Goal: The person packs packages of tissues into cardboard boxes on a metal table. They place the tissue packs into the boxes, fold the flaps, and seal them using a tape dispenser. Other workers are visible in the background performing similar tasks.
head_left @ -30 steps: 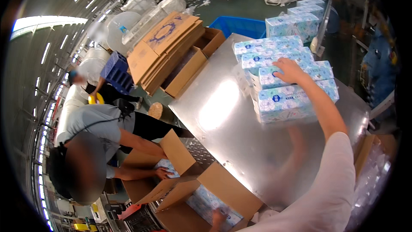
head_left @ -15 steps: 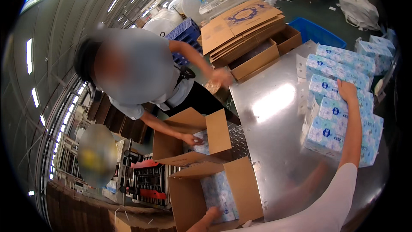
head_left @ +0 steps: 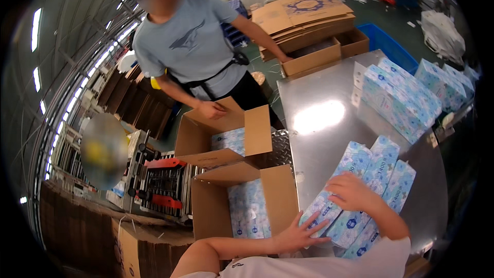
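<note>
Three blue-and-white floral tissue packs (head_left: 360, 175) lie side by side, slanting, on the near part of the metal table. My left hand (head_left: 302, 234) rests against the near left end of this group, its fingers spread over the wrapping. Bent over the top of the leftmost packs, my right hand (head_left: 352, 191) grips them from above. Just left of my left forearm stands an open cardboard box (head_left: 280, 195) with a layer of similar packs (head_left: 249, 208) inside. More tissue packs (head_left: 399, 98) stand together farther back on the table.
Across from me, a person (head_left: 193, 46) has one hand at a second open box (head_left: 257, 129) holding packs. Flattened cartons (head_left: 303, 15) are stacked behind the metal table (head_left: 319, 149). A blue bin (head_left: 388, 46) and further packs (head_left: 445, 82) are at the back right. A roller conveyor (head_left: 164, 185) lies left.
My right hand has drawn several tissue packs nearer and turned them. My left hand has come out of the near box onto them. The other person has straightened and taken a hand out of the far box.
</note>
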The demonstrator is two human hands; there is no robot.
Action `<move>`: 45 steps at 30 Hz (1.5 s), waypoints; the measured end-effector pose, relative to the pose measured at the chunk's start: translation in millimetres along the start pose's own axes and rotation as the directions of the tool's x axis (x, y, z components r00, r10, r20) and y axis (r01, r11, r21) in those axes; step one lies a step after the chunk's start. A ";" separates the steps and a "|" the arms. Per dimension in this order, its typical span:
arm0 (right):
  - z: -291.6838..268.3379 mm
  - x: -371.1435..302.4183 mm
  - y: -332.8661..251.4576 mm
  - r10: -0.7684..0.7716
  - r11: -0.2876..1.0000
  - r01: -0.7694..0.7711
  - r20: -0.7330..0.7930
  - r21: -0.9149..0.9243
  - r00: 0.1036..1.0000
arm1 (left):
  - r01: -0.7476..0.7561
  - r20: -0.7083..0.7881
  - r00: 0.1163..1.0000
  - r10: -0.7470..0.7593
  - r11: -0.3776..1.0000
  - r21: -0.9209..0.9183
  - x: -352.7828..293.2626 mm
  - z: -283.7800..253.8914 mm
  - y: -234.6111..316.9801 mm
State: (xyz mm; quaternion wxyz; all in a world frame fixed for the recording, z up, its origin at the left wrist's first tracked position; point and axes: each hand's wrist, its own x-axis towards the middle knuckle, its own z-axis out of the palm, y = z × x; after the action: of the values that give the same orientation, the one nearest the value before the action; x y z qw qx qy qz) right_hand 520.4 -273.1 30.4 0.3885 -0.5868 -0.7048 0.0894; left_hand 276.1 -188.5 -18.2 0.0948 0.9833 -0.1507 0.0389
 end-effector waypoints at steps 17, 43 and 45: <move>31.8 -200.8 38.0 0.965 0.239 0.030 -0.240 0.971 0.101 | 0.233 0.336 0.854 -0.397 -0.285 -0.930 107.7 59.6 -133.3; 357.4 1.0 -54.8 0.684 0.374 -0.475 0.109 0.796 0.722 | 0.203 -0.141 0.318 -0.938 0.213 -0.956 -354.0 -45.2 -76.4; 338.0 16.4 -57.5 0.697 0.583 -0.563 -0.005 0.586 0.717 | 0.199 -0.316 0.282 -0.906 0.378 -0.904 -332.0 -61.6 -81.5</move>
State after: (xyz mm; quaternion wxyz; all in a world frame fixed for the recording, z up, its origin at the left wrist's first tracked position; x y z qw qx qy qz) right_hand 256.2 -163.9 -159.4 0.5608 -0.6692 -0.3407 0.3488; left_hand -18.0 -4.0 -6.9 0.5354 0.6909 0.3117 0.3726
